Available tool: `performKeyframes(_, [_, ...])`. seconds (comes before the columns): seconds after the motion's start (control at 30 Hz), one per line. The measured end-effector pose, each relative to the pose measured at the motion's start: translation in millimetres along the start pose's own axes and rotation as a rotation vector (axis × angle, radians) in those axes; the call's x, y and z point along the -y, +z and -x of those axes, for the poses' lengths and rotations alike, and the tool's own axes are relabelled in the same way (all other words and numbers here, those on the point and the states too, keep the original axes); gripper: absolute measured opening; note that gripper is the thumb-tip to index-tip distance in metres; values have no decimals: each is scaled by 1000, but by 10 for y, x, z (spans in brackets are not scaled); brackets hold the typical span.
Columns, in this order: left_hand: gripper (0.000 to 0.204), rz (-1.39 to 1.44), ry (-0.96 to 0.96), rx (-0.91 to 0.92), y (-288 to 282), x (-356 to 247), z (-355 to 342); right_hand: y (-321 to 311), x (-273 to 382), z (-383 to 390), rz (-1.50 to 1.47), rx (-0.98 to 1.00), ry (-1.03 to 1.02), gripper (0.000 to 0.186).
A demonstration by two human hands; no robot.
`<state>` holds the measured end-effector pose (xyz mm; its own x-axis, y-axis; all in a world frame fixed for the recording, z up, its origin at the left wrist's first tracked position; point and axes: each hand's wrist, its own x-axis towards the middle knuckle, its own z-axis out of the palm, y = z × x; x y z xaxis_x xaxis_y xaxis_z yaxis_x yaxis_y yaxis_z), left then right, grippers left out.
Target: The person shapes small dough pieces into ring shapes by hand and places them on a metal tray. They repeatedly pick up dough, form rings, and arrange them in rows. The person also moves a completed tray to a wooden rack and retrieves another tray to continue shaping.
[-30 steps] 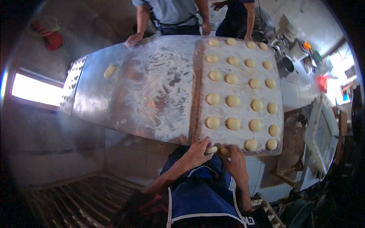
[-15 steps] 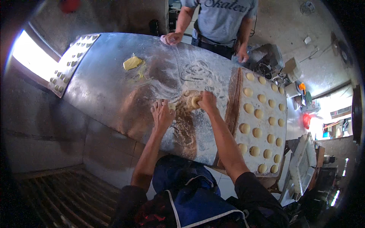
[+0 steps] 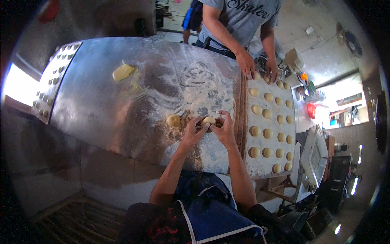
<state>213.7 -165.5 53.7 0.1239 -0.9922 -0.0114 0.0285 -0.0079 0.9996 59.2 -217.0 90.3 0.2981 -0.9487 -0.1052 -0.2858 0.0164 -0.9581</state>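
Note:
Between the fingers of my left hand (image 3: 193, 131) and my right hand (image 3: 224, 129) is a pale round dough ball (image 3: 209, 120), gripped from both sides just over the floured worktop. A second dough ball (image 3: 173, 120) lies on the flour to the left of my left hand, touched by neither hand. To the right, several dough balls sit in rows on a floured tray (image 3: 260, 166). A co-worker's hands (image 3: 246, 64) reach down to dough balls at that tray's far edge.
A yellow lump of butter or fat (image 3: 123, 72) rests on the metal table (image 3: 93, 93), left of the scattered flour (image 3: 199, 87). At the table's far left end lies another tray (image 3: 55, 87) with rows of small pieces. Beyond the right tray stands a white crate-like frame (image 3: 316, 156).
My hands, apart before, have come together around one dough ball. Another ball now lies left of them. The co-worker has moved right and leaned over the tray. My view has shifted.

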Motion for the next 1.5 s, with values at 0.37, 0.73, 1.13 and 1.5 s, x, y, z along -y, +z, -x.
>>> performKeyframes(0.37, [40,768,-204,164,651,-165,278,-604,-38,386,-544,198,130,34])
performKeyframes(0.73, [28,-2,102,-25,1574,-308,475,-1069,21,1120,214,-249,57,61])
performKeyframes(1.13, [45,1043,-397,1,2308,-162,1120,-1324,-1034,1762,-400,-314,-104,51])
performKeyframes(1.5, [36,-260,208,67,2451,82,1441,-1762,-583,2352,443,-75,-83,56])
